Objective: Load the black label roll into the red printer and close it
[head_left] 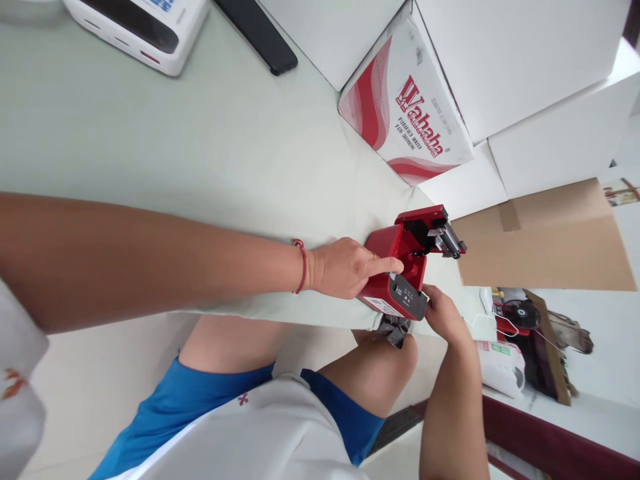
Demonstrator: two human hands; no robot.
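A red box-shaped device (383, 241) with a raised lid (425, 217) stands at the table's edge. It has a black control panel (409, 299), and black and silver parts show under the lid. My left hand (345, 268), a red string on its wrist, lies against the device. Its index finger stretches over the opening while the other fingers are curled; I see nothing held in it. My right hand (443, 313) grips the device's side by the panel, its fingertips partly hidden. Below the panel, a dark grey part (395, 330) shows near my knee.
Pale green cloth covers the table (200, 153). A white power bank (145, 33) and a black phone-like slab (260, 33) lie at the top. A Wahaha carton (405, 113) and white boxes stand beyond the device. Cardboard (545, 233) stands on the right.
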